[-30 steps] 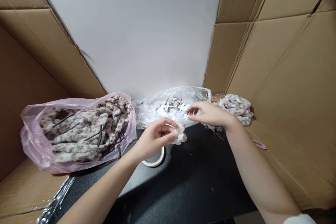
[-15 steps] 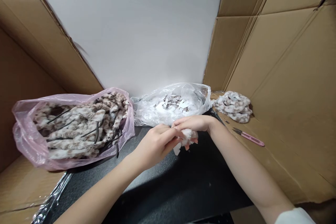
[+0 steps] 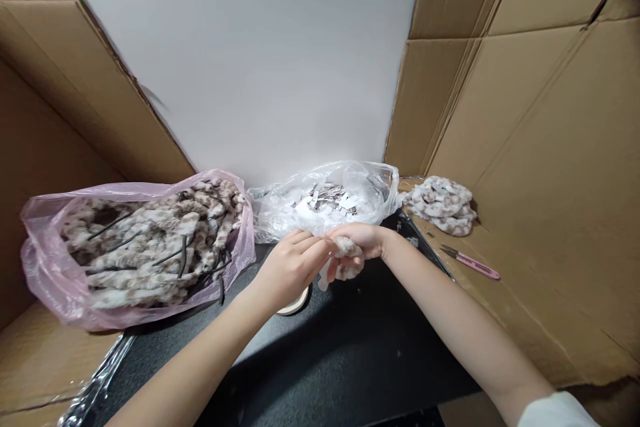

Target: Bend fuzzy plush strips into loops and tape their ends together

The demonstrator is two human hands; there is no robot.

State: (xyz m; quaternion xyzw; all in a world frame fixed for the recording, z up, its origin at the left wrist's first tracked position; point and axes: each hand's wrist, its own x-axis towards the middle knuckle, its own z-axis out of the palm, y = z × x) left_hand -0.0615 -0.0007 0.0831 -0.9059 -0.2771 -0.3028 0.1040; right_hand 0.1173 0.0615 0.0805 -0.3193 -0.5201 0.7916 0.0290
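A small piece of furry, white-and-brown fabric (image 3: 349, 248) is between my hands above the black tabletop. My right hand (image 3: 367, 238) is wrapped round it from the far side, palm turned partly up. At its left end my left hand (image 3: 296, 261) is closed in a pinch; the fingertips are partly hidden. A thin whitish strip (image 3: 324, 278) hangs below the left fingertips. Under my left wrist lies a pale ring (image 3: 295, 305), like a roll of tape, partly covered by the hand.
On the left, a pink plastic bag (image 3: 43, 260) holds furry strips with black cords. A clear bag (image 3: 273, 213) with white and dark scraps stands behind my hands. On the right cardboard lie a furry heap (image 3: 443, 205) and pink-handled snips (image 3: 471, 261). Cardboard walls (image 3: 550, 147) enclose the black table (image 3: 380, 353).
Both hands have shifted slightly left with the furry piece. My right hand has turned palm more upward, showing more of the piece. The pale ring has come into view under my left wrist.
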